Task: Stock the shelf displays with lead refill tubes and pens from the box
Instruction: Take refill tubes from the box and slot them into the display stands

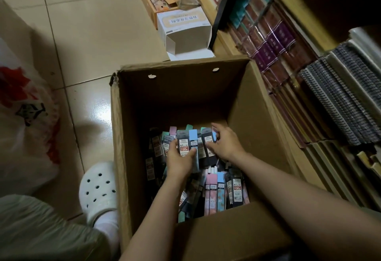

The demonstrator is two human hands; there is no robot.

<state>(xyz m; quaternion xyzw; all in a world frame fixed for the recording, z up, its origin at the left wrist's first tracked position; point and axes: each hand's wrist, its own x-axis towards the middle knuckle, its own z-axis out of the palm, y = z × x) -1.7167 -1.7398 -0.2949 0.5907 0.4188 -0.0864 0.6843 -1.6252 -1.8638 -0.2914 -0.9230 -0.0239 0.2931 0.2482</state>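
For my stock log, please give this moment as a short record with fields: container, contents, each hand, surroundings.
container: open brown cardboard box on tiled floor
contents: loose flat lead refill tubes, black and pastel
left hand: grip on a bunch of tubes, thumb across them
right hand: fingers on the bunch's right side
surroundings: empty white carton beyond; spiral notebooks on shelf, right

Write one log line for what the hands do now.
left hand: holds black lead refill tubes | right hand: touching tubes | brown cardboard box: open
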